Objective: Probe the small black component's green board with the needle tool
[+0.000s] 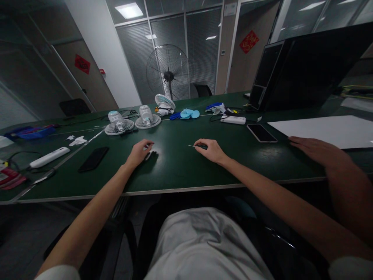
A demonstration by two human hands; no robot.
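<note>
My right hand (212, 151) is closed around the dark handle of a small screwdriver (201, 146), its thin metal shaft pointing left just above the green table (175, 167). To the left, my left hand (140, 151) has its fingers curled together over the table; whatever they pinch is too small and dark to make out. Beyond my hands are small white fans (148, 116), two of them face down, with another fan (165, 104) tilted behind. A light blue fan blade (189, 113) lies beside them, apart from both hands.
A dark phone (93, 158) and a white bar-shaped device (50, 157) lie on the left. On the right are another phone (261, 133), a white power strip (233, 119), a white sheet (326, 130) and a large black monitor (314, 70). Another person's hand (320, 151) rests by the sheet.
</note>
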